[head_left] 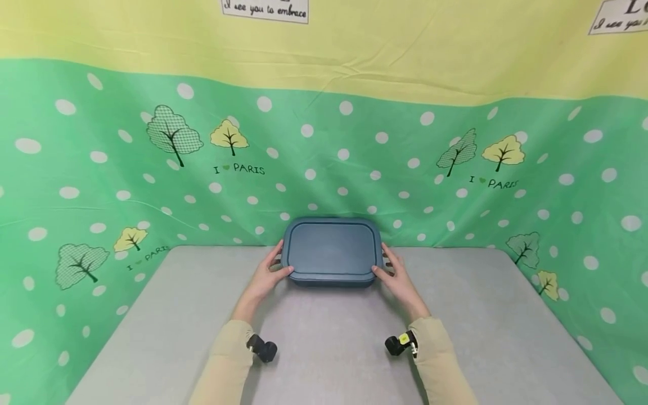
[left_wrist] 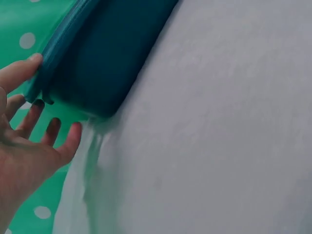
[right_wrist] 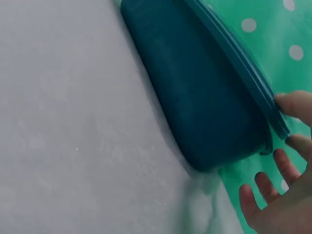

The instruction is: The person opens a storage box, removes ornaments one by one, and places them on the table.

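A blue-grey rectangular food container [head_left: 331, 284] with rounded corners stands at the far edge of the table, its lid [head_left: 331, 247] on top. My left hand [head_left: 265, 275] pinches the lid's near left corner, thumb on the top edge and index finger beneath the rim. The opposite corner is pinched the same way by my right hand [head_left: 400, 278]. In the right wrist view, the lid's edge [right_wrist: 248, 78] stands out past the container's rim at that corner. Below it, the other fingers of each hand are spread beside the container wall [left_wrist: 105, 53].
A grey table [head_left: 324, 337] lies under the container and both forearms. Behind it and at both sides hangs a green and yellow cloth [head_left: 344, 169] with white dots and printed trees. Small black cameras [head_left: 263, 349] sit on both wrists, over beige sleeves [head_left: 223, 360].
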`<state>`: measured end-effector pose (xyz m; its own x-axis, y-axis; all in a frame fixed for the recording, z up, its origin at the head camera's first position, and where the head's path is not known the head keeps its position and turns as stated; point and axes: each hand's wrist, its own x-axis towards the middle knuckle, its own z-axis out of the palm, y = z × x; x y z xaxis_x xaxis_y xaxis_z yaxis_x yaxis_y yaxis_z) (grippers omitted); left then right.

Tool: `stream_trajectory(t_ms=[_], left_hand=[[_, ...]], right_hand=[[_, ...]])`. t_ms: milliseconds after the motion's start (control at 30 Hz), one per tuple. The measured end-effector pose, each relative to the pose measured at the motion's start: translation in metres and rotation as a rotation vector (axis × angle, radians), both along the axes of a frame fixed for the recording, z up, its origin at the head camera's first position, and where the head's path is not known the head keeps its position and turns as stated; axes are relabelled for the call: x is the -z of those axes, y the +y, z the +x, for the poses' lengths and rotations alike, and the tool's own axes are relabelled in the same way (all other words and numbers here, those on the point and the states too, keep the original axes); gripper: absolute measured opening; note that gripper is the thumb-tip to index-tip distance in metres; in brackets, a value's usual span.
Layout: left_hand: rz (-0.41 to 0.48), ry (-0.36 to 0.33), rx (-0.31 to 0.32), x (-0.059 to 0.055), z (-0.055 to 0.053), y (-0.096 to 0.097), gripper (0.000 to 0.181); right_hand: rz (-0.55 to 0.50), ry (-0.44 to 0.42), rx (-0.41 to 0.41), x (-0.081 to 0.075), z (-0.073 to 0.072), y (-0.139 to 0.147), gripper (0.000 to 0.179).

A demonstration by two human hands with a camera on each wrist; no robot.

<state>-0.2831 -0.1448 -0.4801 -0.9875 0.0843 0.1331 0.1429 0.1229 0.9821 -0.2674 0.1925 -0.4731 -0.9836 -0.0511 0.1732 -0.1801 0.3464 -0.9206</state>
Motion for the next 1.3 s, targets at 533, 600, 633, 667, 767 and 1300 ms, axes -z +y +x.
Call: stream_trajectory(t_ms=[533,600,633,667,767,1300], left_hand=[[0.113,-0.046,0.135,0.002,0.022,-0.016,0.073],[0.108,-0.063,0.156,0.002,0.027,-0.018,0.073],[0.101,-0.071,0.167,0.002,0.029,-0.018,0.073],[0.093,-0.075,0.178,0.003,0.031,-0.019,0.072],[0.080,-0.082,0.192,0.004,0.037,-0.020,0.070],[0.077,-0.127,0.314,0.008,0.057,-0.029,0.070]], right_hand=[[0.063,-0.019,0.056,-0.012,0.027,-0.004,0.056],[0.075,-0.043,0.057,-0.012,0.033,-0.003,0.054],[0.082,-0.060,0.059,-0.011,0.036,-0.002,0.054],[0.086,-0.073,0.059,-0.011,0.038,-0.001,0.054],[0.089,-0.097,0.055,-0.011,0.044,0.003,0.054],[0.082,-0.085,0.060,-0.015,0.075,0.012,0.046]])
